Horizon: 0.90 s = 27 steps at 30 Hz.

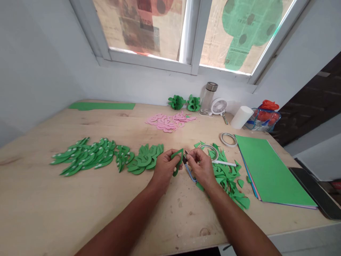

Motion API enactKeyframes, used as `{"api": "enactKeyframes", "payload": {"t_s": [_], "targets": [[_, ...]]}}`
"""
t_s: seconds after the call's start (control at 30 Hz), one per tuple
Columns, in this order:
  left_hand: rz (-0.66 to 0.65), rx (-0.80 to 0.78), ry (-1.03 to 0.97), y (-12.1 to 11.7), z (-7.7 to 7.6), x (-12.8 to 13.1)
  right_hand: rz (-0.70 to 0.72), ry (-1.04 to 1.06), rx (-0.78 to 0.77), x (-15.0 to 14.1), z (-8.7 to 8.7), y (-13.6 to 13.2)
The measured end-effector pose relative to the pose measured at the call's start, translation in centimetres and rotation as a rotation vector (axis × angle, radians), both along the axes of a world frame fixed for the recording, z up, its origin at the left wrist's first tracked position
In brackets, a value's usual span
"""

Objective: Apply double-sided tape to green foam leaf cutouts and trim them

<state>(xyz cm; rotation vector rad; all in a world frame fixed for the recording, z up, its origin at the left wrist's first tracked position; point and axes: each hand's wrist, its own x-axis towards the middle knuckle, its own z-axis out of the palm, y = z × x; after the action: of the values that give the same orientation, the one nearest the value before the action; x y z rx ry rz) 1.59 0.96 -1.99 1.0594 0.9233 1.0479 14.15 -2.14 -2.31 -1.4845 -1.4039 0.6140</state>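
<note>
My left hand (166, 166) pinches a curved green paper cutout (176, 171) upright between thumb and fingers. Close beside it, my right hand (200, 164) has its thumb and fingertips pressed together; whatever is between them is too small to make out. A tool with a blue handle and dark upper end (188, 170) shows between the hands, partly covered by the right one. I cannot tell if it is held or lying on the table. Left of my hands, curved green cutouts (146, 158) overlap, and further left lie more cutouts with whitish patches (92, 154).
Green scraps (226, 177) lie right of my hands with a white pen (225, 163) and a tape roll (209, 147). Another tape roll (228, 139), green sheets (271, 170) and a dark phone-like slab (315, 192) sit further right. Pink cutouts (167, 122) and a glass bottle (207, 99) stand behind.
</note>
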Motion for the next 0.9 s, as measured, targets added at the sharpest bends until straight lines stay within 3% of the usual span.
{"api": "enactKeyframes", "payload": {"t_s": [0.9], "targets": [[-0.007,-0.012,-0.003,-0.1,0.21,0.12,-0.003,0.021,0.003,-0.09,0.0,0.05]]}}
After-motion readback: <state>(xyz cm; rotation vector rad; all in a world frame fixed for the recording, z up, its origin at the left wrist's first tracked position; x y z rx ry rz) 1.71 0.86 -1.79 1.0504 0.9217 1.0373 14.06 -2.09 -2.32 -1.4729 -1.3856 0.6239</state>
